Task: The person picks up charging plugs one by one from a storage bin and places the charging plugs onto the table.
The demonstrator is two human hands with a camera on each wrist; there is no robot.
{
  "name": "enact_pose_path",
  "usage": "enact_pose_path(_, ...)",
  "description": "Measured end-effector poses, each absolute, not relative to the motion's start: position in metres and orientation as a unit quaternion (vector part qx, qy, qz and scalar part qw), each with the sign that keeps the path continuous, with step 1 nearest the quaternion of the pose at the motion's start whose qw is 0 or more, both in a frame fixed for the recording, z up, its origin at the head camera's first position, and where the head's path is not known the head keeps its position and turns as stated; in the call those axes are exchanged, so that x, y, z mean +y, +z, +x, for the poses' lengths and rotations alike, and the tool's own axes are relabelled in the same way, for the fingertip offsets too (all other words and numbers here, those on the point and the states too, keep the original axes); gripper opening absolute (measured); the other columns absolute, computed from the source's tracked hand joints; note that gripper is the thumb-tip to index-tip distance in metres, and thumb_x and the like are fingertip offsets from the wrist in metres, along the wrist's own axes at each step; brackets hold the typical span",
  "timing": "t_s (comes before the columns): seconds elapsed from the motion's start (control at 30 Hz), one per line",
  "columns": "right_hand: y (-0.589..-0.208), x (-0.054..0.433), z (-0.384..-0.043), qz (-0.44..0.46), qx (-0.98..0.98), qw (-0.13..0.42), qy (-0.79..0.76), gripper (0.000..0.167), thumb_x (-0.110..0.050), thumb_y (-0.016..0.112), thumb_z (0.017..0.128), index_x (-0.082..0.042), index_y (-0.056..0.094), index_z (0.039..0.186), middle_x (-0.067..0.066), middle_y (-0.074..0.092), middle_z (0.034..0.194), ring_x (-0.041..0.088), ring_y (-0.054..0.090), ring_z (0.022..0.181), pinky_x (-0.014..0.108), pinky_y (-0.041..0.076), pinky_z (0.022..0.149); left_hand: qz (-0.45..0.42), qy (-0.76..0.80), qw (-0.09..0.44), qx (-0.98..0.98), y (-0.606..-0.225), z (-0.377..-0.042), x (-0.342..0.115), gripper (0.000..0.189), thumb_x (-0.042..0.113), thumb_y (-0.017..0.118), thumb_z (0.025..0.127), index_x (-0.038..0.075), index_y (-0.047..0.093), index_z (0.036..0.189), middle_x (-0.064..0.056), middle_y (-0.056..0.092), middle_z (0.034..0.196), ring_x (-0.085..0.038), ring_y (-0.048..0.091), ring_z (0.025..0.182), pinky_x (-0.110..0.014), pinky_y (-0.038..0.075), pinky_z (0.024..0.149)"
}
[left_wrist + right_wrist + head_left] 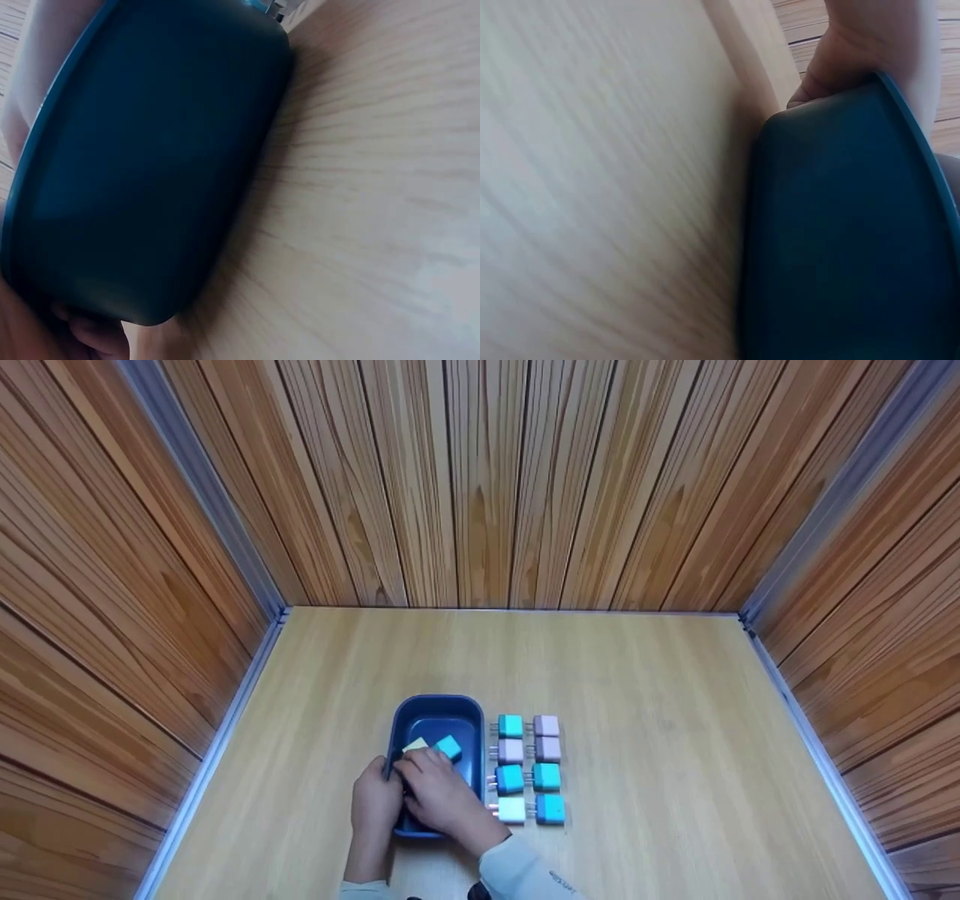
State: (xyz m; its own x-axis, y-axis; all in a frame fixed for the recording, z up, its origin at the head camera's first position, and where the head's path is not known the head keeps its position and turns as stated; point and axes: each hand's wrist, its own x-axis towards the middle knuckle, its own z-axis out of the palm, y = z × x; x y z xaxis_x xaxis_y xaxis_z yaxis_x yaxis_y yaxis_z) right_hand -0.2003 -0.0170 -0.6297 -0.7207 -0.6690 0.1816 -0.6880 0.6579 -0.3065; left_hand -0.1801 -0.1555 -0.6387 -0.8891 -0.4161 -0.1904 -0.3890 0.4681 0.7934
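A dark blue tray (439, 705) lies on the table. Its left rim is gripped by my left hand (375, 801). My right hand (442, 799) reaches over the tray, fingers bent down inside near the left wall; what lies under them is hidden. Just beyond its knuckles are a teal charger plug (448, 747) and a pale yellow piece (415, 745), partly covered. In the left wrist view the tray's outer wall (157, 150) fills much of the picture, with fingers (94, 334) at its lower edge. The right wrist view also shows an outer wall (847, 217).
Right of the tray stand two columns of charger plugs, prongs pointing left: teal (511, 726), lilac (547, 726), white (511, 810) and blue-teal (550, 809) among them. The wooden table (660, 750) is bounded by plank-patterned walls (480, 487) with metal edge strips.
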Motion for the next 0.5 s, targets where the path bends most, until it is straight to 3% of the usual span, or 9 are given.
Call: enact_pose_path(0.5, -0.6345, -0.0192, -0.1984, 0.372, -0.919, 0.014, 0.129, 0.051, -0.033, 0.068, 0.099, -0.017, 0.053, 0.146, -0.001, 0.054, 0.145, 0.017, 0.049, 0.135, 0.037, 0.040, 0.113, 0.243, -0.480, -0.003, -0.843, -0.6397, -0.1808, -0.1576, 0.021, 0.013, 0.054, 0.098, 0.012, 0.048, 0.078, 0.000, 0.039, 0.067, -0.021, 0.045, 0.060, -0.032, 0.037, 0.057)
